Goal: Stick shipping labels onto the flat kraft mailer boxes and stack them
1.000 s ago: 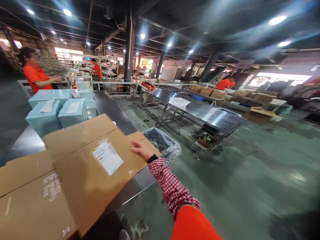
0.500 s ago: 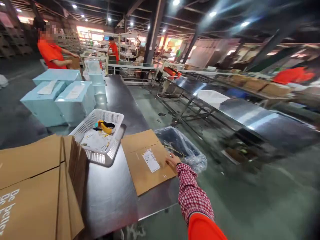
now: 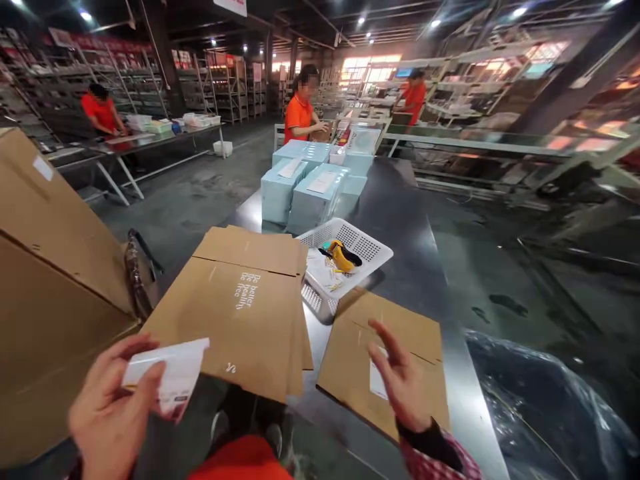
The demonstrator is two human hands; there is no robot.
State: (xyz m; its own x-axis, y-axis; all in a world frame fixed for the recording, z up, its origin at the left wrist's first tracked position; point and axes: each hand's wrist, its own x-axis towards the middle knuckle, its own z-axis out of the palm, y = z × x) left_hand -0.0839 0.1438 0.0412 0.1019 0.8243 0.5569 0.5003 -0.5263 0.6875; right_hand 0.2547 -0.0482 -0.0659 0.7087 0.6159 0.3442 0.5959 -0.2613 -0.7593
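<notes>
Metal table [image 3: 400, 207] beneath flattened cartons [image 3: 250, 287].

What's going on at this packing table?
The person's left hand pinches a folded white paper between its fingers. The right hand, holding nothing that shows, hovers open at a flat cardboard piece with a white label; whether it touches is unclear. Beside that lies a stack of printed flat cardboard. Just beyond, a white basket holds a yellow-and-black tool, near light-blue boxes. Other people in orange work farther off.
</notes>
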